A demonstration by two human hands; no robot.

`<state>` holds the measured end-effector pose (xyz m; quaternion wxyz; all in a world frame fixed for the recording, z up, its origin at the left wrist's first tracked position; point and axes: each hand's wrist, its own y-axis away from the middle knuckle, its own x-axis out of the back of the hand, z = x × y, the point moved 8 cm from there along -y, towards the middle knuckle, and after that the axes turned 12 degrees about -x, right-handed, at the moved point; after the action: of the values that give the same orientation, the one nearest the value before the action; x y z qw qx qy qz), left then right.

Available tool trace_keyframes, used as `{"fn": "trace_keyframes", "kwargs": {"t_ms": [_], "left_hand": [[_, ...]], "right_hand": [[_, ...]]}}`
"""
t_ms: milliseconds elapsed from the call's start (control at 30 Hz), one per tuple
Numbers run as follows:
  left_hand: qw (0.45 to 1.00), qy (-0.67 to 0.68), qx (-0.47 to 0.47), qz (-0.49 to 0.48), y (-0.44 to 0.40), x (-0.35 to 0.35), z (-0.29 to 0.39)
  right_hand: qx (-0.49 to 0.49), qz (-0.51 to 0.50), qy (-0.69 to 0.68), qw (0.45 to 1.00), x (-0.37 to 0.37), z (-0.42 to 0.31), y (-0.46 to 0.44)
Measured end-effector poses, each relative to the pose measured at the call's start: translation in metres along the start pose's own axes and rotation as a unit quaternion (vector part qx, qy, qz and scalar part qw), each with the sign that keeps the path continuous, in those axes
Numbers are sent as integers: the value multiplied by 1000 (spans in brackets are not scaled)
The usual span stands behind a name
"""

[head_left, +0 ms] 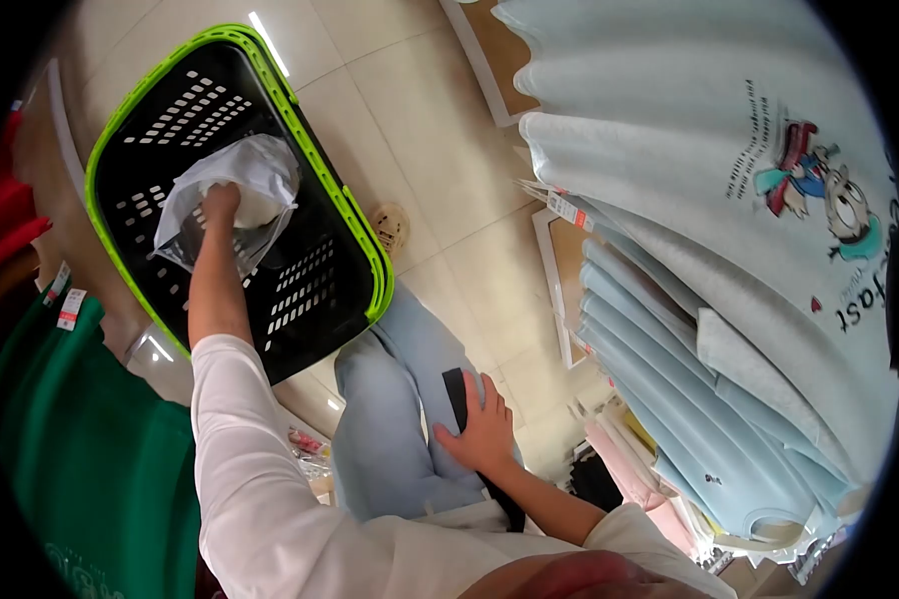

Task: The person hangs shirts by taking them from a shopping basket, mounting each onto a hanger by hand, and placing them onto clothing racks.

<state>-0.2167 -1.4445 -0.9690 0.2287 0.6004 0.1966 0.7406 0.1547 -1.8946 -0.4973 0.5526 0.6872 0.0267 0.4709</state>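
My left hand (pixel 221 203) reaches down into a black shopping basket (pixel 300 344) with a bright green rim. Its fingers are closed on a translucent plastic bag (pixel 275 160) with something white in it; the fingertips are partly hidden. The bag lies crumpled against the basket's perforated bottom. My right hand (pixel 484 424) rests on my thigh, over light blue trousers (pixel 385 399). Its fingers are spread, and a black strap (pixel 455 397) passes under it.
Pale blue and grey shirts (pixel 649 190) with price tags hang along the right. A green garment (pixel 100 419) and a red garment (pixel 10 210) hang at the left. Below lies a glossy tiled floor (pixel 420 150); a beige clog (pixel 391 228) shows beside the basket.
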Motion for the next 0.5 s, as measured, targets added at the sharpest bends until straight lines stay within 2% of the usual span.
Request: {"fn": "trace_keyframes", "kwargs": {"t_ms": [33, 67, 100, 133, 167, 200, 233, 267, 300, 367, 433, 500], "left_hand": [[1000, -6, -7, -25, 8, 4, 16], [999, -2, -32, -35, 43, 38, 56], [990, -45, -135, -23, 29, 11, 43], [989, 139, -2, 58, 96, 84, 81], [983, 163, -20, 80, 125, 111, 93], [944, 296, 5, 148, 182, 166, 120], [858, 484, 15, 168, 215, 187, 129], [805, 568, 35, 167, 241, 205, 125], [801, 560, 66, 199, 269, 229, 114], [723, 646, 33, 244, 344, 302, 141], [705, 667, -4, 242, 408, 351, 151], [694, 683, 11, 227, 471, 397, 172]], "right_hand": [[3, -6, -10, 1000, 1, -1, 3], [13, -10, -22, 1000, 5, -5, 2], [11, -26, -23, 999, 5, -8, 1], [8, -43, -24, 999, 5, -9, 0], [4, -66, -27, 997, 2, -9, 4], [10, -59, -26, 998, 1, -11, 6], [10, -58, -26, 998, -4, -12, 8], [25, -33, -24, 999, -7, -13, 15], [48, 1, -27, 998, -6, -21, 15], [71, 39, -12, 997, -2, -36, 26], [100, 72, -76, 989, 7, -44, 39], [112, 78, -132, 982, 18, -46, 45]]}}
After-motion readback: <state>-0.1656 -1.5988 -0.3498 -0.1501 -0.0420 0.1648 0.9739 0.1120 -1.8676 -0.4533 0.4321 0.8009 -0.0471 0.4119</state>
